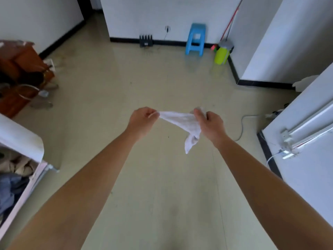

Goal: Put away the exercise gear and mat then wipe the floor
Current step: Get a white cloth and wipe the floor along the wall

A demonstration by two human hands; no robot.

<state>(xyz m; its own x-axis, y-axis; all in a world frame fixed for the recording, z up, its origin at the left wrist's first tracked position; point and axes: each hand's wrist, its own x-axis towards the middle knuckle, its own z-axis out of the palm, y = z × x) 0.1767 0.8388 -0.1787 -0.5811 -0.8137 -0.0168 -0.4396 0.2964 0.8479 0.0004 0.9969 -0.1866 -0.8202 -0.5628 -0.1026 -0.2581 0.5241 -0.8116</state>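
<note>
A: How many of each thing do you count?

B: One white cloth (182,121), two bare hands, one blue plastic stool (195,39), one yellow-green bottle (222,54), one black router (146,40) with several antennas, and one grey cable (242,127) trailing over the floor at the right.

A: And the hands?

B: Both arms reach forward. The left hand (142,120) is curled closed, pinching one corner of the cloth between thumb and fingers. The right hand (210,121) is also closed, gripping the opposite end, with a bit of fabric bunched above its fingers. The cloth is pulled into a band between them, and a loose tail hangs down just beside the right wrist. It is held in the air, apart from the floor.

A: What about the surface and room?

B: The floor (162,186) is pale, glossy tile with faint marks. White walls have black skirting. The stool, router and bottle stand along the far wall, the bottle in the corner. A brown wooden piece of furniture (19,69) sits at the left, and below it a heap of clothes (12,177).
</note>
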